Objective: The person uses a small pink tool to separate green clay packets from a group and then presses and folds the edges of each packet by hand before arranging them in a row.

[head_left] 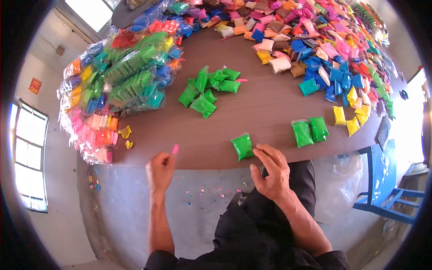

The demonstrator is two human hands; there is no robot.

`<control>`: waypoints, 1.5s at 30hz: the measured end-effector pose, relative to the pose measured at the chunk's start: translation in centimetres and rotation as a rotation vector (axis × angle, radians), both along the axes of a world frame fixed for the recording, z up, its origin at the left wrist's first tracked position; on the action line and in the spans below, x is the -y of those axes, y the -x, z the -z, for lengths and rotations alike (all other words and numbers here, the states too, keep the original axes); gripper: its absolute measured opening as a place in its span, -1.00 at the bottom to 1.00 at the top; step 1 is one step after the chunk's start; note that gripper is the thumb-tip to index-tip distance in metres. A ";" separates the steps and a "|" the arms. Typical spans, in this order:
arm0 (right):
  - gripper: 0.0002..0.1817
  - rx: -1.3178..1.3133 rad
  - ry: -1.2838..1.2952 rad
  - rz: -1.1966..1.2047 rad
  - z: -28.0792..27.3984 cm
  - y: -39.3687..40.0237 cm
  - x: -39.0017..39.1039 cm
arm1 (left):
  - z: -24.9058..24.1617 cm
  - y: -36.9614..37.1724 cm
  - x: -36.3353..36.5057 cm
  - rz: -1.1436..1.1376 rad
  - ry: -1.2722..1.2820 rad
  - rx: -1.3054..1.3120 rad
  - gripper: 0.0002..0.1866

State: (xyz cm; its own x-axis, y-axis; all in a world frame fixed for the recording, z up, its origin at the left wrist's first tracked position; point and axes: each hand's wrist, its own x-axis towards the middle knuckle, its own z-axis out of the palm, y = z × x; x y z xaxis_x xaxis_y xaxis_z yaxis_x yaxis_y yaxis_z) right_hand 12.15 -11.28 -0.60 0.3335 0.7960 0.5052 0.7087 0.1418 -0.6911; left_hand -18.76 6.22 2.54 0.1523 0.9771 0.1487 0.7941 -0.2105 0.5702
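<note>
My left hand point(160, 173) is closed near the table's front edge, with a small pink strip point(175, 149) sticking up from its fingers. My right hand point(272, 174) has its thumb and fingers apart, fingertips right at the edge of a green packet point(243, 146) lying on the table. To the right of that hand, two more green packets point(302, 133) lie side by side. Farther back, several green packets point(202, 105) form a loose group, and a bit of pink point(243, 80) shows at its right side.
Bundles of colored packets in clear wrap point(135, 74) are stacked along the left of the brown table point(202, 144). A large pile of loose packets point(310, 40) covers the back right. Yellow packets point(339, 115) lie near the right edge. A blue stool point(382, 189) stands beyond it.
</note>
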 end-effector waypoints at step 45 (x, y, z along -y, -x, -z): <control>-0.53 -0.011 0.016 0.008 0.0 0.3 0.0 | 13.5 10.2 8.0 -0.133 0.586 0.250 -0.70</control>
State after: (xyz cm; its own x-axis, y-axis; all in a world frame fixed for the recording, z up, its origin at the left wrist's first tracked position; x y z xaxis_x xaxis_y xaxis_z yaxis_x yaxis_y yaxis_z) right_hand 11.84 -11.25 -0.56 0.3457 0.8012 0.4885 0.7021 0.1245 -0.7011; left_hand -28.97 -1.80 -10.96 0.0544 0.9153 -0.3991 0.6207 0.2821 0.7315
